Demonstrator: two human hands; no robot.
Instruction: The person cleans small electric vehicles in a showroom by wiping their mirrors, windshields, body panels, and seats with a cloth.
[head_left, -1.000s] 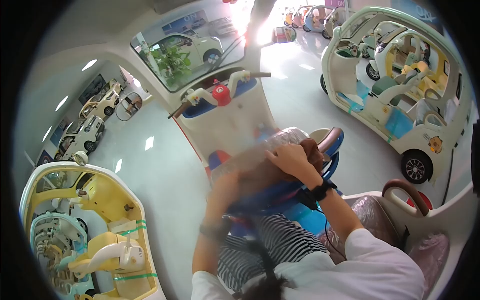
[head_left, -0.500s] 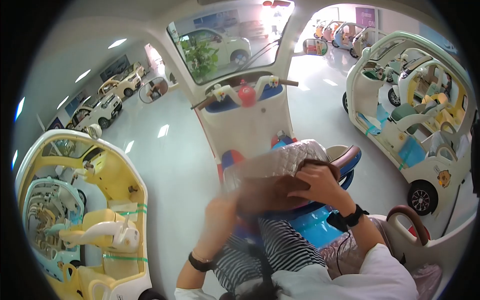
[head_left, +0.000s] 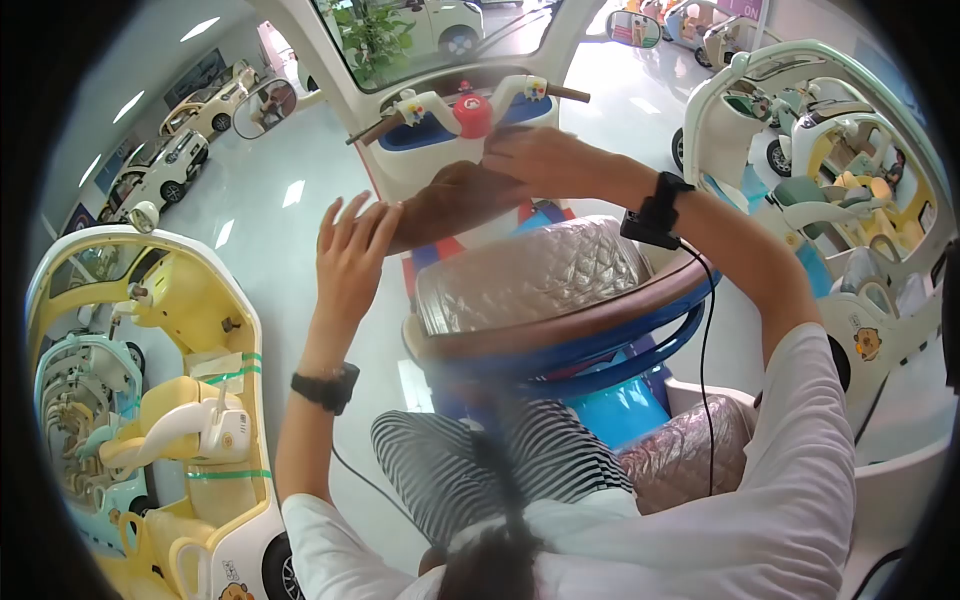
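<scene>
A brown cloth (head_left: 450,207) is stretched in the air between my hands, in front of the handlebar of a small vehicle. My left hand (head_left: 352,245) has the cloth's left end at its thumb side, its other fingers raised and spread. At the upper right end, my right hand (head_left: 550,162) grips the cloth with bent, slightly blurred fingers. Below lies the quilted silver front seat (head_left: 540,275), with a brown-topped backrest rail (head_left: 590,325) curving behind it. Beyond my hands are the handlebar (head_left: 470,105) and its red round centre (head_left: 472,117).
A yellow vehicle (head_left: 190,290) stands at the left and a pale green-and-white one (head_left: 720,130) at the right. Windshield (head_left: 430,40) and side mirror (head_left: 264,108) frame the front. A second silver seat (head_left: 690,455) is beside my legs. A black cable (head_left: 710,380) hangs from my right wrist.
Both hands have moved forward and up, lifting the brown cloth off the front seat and its backrest toward the handlebar. The cloth is now stretched out, and the seat is uncovered. My view has tilted down.
</scene>
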